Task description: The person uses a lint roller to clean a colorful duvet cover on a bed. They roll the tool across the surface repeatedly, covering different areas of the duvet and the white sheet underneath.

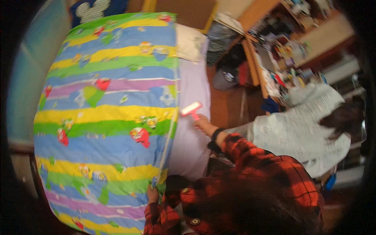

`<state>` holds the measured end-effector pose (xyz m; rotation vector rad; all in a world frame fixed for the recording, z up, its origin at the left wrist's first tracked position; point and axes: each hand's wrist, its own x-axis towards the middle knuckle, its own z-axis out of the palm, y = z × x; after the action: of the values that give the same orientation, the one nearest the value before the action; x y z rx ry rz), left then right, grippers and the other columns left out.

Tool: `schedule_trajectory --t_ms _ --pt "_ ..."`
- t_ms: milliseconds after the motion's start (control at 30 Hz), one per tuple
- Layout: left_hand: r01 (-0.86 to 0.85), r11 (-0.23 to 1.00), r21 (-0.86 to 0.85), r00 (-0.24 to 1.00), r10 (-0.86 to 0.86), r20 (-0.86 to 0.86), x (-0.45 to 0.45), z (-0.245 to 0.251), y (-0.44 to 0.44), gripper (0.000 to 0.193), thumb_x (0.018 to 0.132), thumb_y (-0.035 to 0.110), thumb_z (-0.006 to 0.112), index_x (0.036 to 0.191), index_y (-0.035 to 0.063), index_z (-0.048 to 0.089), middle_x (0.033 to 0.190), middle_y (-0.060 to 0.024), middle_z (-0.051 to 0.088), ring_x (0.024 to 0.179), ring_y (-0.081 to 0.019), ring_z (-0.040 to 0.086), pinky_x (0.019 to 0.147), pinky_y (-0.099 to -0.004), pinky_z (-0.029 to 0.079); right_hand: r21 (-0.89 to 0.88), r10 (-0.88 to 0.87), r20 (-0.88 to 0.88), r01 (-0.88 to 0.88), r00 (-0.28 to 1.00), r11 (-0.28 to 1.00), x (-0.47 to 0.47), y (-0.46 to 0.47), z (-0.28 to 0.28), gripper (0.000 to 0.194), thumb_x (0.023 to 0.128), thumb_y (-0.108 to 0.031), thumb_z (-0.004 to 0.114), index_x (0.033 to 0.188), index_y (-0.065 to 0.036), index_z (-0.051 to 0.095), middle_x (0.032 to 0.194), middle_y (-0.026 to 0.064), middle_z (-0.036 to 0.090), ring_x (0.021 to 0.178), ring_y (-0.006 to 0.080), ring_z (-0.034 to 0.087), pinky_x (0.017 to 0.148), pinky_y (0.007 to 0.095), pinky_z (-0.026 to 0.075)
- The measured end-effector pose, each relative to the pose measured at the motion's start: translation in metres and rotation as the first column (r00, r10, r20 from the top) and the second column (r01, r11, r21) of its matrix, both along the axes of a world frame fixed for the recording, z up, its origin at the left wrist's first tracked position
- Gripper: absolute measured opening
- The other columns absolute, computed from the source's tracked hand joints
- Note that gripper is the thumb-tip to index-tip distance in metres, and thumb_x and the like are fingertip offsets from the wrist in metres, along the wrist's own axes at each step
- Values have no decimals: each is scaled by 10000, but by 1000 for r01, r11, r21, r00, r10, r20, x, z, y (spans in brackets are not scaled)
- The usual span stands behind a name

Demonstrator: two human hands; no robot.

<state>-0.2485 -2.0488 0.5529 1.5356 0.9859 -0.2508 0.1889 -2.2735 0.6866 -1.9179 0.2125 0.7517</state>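
A striped, cartoon-print quilt (102, 149) in blue, yellow, green and purple covers most of the bed. Along its right edge shows a strip of lilac bed sheet (192, 76). My right hand (202, 123) grips the pink handle of a lint roller (191, 109), whose white roller head is over the sheet, close to the quilt's edge; whether it touches the sheet cannot be told. My left hand (152, 194) holds the quilt's edge near its lower right part, the fingertips partly hidden by the fabric. A pale pillow (189, 42) lies at the top right of the bed.
To the right, a person in a pale patterned top (293, 129) is beside a cluttered wooden desk (254, 67). A dark cap-like item (224, 79) lies near the desk's base. Brown floor (223, 105) shows between bed and desk. A pale blue wall panel (38, 79) stands at the left.
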Motion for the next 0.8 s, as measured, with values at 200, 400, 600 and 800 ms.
schedule_trajectory --t_ms 200,400,600,800 --pt "221 933 285 975 -200 -102 -14 9 -12 299 765 47 555 1048 -45 588 905 -179 656 793 -299 614 707 -397 485 221 6 -221 44 975 974 -21 24 -14 320 692 10 649 1000 10 564 748 57 554 544 139 506 468 286 437" --pt "295 937 186 936 -244 -254 -33 32 -41 304 759 44 562 1049 -42 592 903 -174 659 789 -292 618 702 -392 488 148 181 -165 -157 970 977 -22 -13 -46 190 666 -8 658 836 32 583 663 79 563 521 155 541 455 296 450" --pt "340 925 172 909 -277 -312 -33 49 -40 309 754 41 569 1051 -39 597 901 -169 663 785 -284 621 698 -388 491 173 164 -65 -151 984 973 -10 -33 -51 178 645 -19 666 792 32 580 618 102 578 492 171 570 436 311 459" --pt "374 914 161 894 -308 -325 -32 52 -30 314 749 38 576 1052 -36 601 899 -164 667 781 -276 624 694 -384 493 218 93 -111 -67 989 974 -7 -33 -38 214 661 -9 653 850 14 555 699 82 571 533 152 562 465 294 470"
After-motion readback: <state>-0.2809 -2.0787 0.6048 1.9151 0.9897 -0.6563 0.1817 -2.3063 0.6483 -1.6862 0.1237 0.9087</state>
